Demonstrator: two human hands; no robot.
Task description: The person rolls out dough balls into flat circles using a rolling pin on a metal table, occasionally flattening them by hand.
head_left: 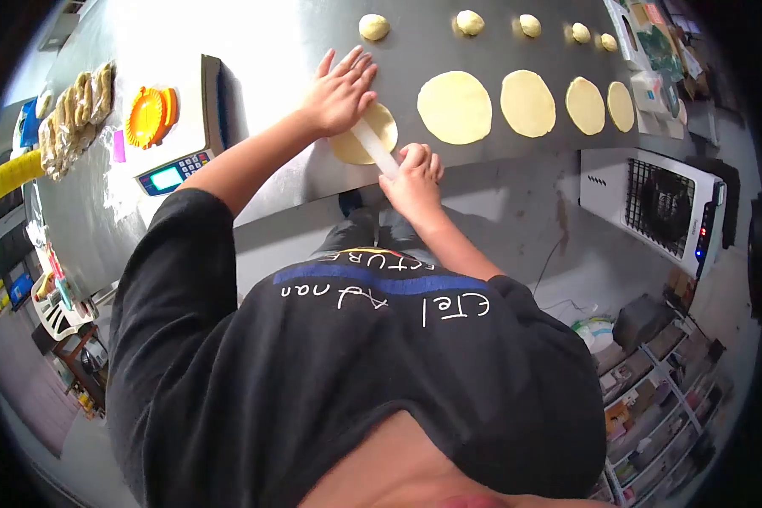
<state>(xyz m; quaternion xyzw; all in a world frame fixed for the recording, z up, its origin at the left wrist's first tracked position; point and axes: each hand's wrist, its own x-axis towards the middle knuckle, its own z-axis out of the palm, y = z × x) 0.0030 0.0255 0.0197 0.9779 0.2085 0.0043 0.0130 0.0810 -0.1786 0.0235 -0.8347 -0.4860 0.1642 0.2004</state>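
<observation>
A white rolling pin lies slantwise across a thin dough disc near the table's front edge. My left hand rests flat over the pin's far end, its fingers stretched out and slightly spread. At the near end, the fingers of my right hand are curled round the pin. Part of the disc is hidden beneath my left hand and the pin. Just beyond my left fingertips sits a dough ball. To the right of the pin is a larger rolled dough round.
More flat rounds and dough balls line the metal table rightward. Left are a digital scale, an orange dumpling mould and bagged food. A white fan unit stands right of the table.
</observation>
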